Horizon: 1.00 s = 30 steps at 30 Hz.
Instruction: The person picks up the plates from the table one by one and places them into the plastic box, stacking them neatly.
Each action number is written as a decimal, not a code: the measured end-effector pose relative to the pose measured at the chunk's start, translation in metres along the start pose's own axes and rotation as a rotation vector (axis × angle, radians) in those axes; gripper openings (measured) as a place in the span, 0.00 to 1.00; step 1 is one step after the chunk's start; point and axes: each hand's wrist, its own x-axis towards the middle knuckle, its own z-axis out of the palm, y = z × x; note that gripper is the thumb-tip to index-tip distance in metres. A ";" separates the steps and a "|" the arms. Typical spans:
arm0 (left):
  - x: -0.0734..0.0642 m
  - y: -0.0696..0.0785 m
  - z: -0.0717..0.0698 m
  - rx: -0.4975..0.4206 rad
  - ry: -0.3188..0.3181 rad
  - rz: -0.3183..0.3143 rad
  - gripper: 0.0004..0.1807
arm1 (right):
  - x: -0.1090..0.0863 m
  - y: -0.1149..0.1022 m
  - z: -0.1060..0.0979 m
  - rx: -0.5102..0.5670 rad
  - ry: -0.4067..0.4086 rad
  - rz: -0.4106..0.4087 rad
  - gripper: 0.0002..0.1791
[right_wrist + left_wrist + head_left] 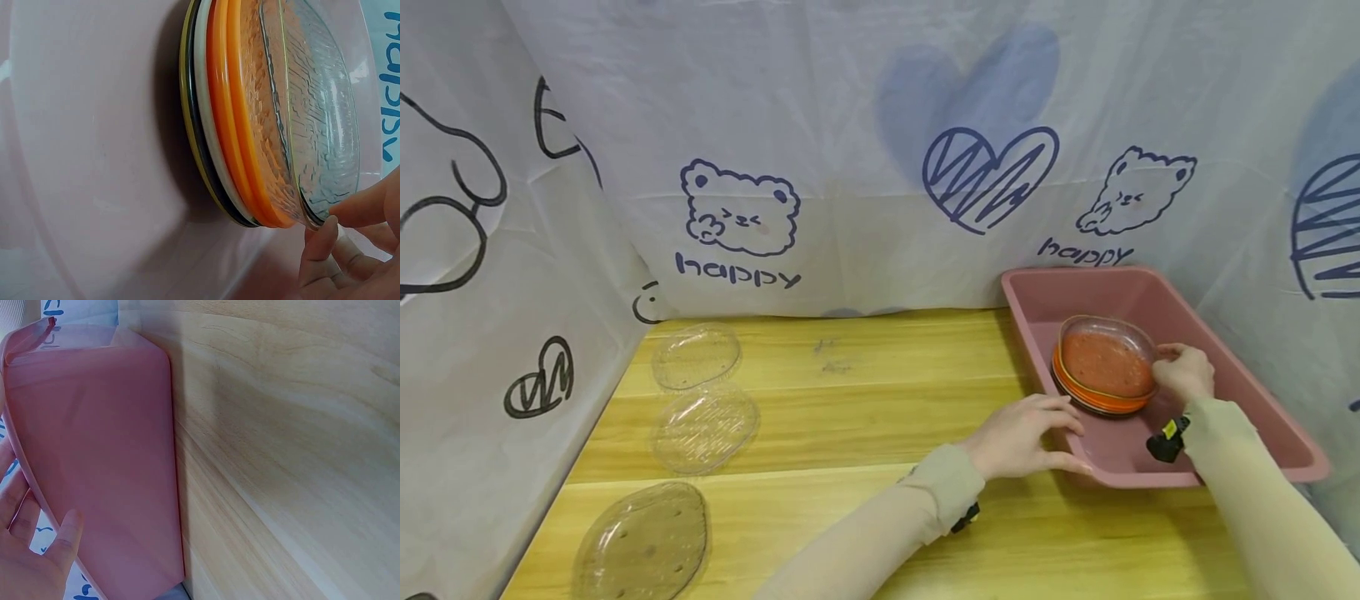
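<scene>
Okay, so the right hand (pixel 1183 372) has a snug pinch on the edge of a clear dish (pixel 328 94), top of a pile; can't tell if it's lifted at all. Only the right wrist cam gives the layers below that pinch: orange dishes (pixel 230 125), then a white dish (pixel 205 69), then a black dish (pixel 195 106) with a yellow edge. From the head view it's mostly orange showing through clear. The pile's inside a pink tub (pixel 1138 481), just left of the right hand. Further left, the left hand (pixel 1018 435) holds the tub's rim, and its wrist cam shows the outer wall that the head view barely catches. Well left of both grips, a brownish dish (pixel 643 542) lies on the wooden table (pixel 880 383), with two clear oval dishes (pixel 706 429) behind it. Past everything hangs a white curtain (pixel 842 125) with blue hearts and "happy" bears.
</scene>
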 end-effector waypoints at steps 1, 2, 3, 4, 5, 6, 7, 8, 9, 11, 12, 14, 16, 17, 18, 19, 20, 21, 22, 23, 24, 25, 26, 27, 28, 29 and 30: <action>0.000 0.000 0.000 0.001 0.002 0.002 0.25 | 0.000 0.000 0.000 0.000 -0.001 -0.001 0.30; 0.000 0.000 0.001 -0.001 0.004 0.003 0.25 | -0.001 0.000 0.000 0.000 -0.003 -0.001 0.30; 0.000 0.000 0.001 -0.003 0.004 0.004 0.25 | -0.001 0.000 0.000 0.004 -0.003 0.000 0.30; 0.000 -0.001 0.001 -0.003 0.005 0.003 0.25 | -0.001 0.000 -0.001 0.006 -0.005 0.001 0.31; 0.000 -0.001 0.001 -0.003 0.005 0.003 0.25 | -0.001 -0.001 -0.001 0.007 -0.006 0.001 0.31; 0.000 -0.001 0.001 -0.004 0.006 0.003 0.25 | -0.001 -0.002 -0.001 0.009 -0.006 0.002 0.31; 0.000 -0.001 0.001 -0.005 0.006 0.002 0.25 | -0.001 -0.002 -0.001 0.009 -0.007 0.005 0.31; 0.001 -0.001 0.001 -0.008 0.006 0.002 0.25 | -0.001 -0.003 -0.001 0.007 -0.006 0.006 0.31; 0.001 -0.001 0.001 -0.009 0.007 0.002 0.25 | 0.000 -0.003 -0.001 0.007 -0.006 0.009 0.31; 0.001 -0.001 0.000 -0.010 0.008 0.002 0.25 | 0.000 -0.004 -0.002 0.007 -0.004 0.012 0.31; 0.001 -0.001 0.000 -0.011 0.009 0.002 0.25 | 0.000 -0.005 -0.002 0.007 -0.003 0.014 0.31; 0.001 -0.001 -0.001 -0.011 0.010 0.003 0.25 | 0.001 -0.005 -0.002 0.005 -0.002 0.014 0.31; 0.001 -0.001 -0.001 -0.007 0.012 0.003 0.25 | 0.000 -0.005 -0.002 0.006 -0.004 0.015 0.31; 0.001 -0.001 0.000 -0.004 0.013 0.004 0.25 | 0.000 -0.004 -0.002 0.008 -0.004 0.014 0.31; 0.001 -0.001 0.000 -0.002 0.014 0.005 0.25 | 0.000 -0.004 -0.002 0.010 -0.003 0.014 0.31; 0.001 -0.001 0.000 0.001 0.014 0.005 0.25 | -0.001 -0.003 -0.002 0.015 0.000 0.015 0.31; 0.000 -0.001 0.000 0.002 0.014 0.006 0.25 | -0.001 -0.004 -0.002 0.020 0.006 0.014 0.32; 0.000 0.000 0.000 0.003 0.010 0.004 0.25 | -0.002 -0.004 -0.002 0.020 0.017 0.008 0.32; 0.000 0.000 0.000 0.004 0.007 0.006 0.25 | -0.003 -0.005 -0.002 0.020 0.028 -0.004 0.32; 0.000 0.000 0.000 -0.001 0.000 0.004 0.26 | -0.004 -0.006 -0.001 0.018 0.042 -0.019 0.32; 0.000 0.000 -0.001 -0.011 -0.010 0.003 0.26 | -0.005 -0.008 -0.001 0.013 0.059 -0.036 0.33; -0.001 -0.001 -0.002 -0.020 -0.022 0.001 0.26 | -0.006 -0.010 -0.001 0.012 0.076 -0.052 0.33; -0.001 -0.001 -0.004 -0.032 -0.036 0.001 0.26 | -0.007 -0.013 0.000 0.009 0.090 -0.070 0.33; -0.002 -0.002 -0.006 -0.046 -0.050 0.001 0.26 | -0.009 -0.016 0.000 0.010 0.102 -0.089 0.32; -0.002 -0.002 -0.008 -0.061 -0.063 0.002 0.26 | -0.010 -0.020 0.001 0.015 0.112 -0.105 0.31; -0.003 -0.003 -0.010 -0.080 -0.072 0.004 0.26 | -0.012 -0.024 0.001 0.027 0.117 -0.116 0.31; -0.004 -0.004 -0.013 -0.092 -0.079 0.005 0.25 | -0.014 -0.028 0.002 0.040 0.122 -0.125 0.31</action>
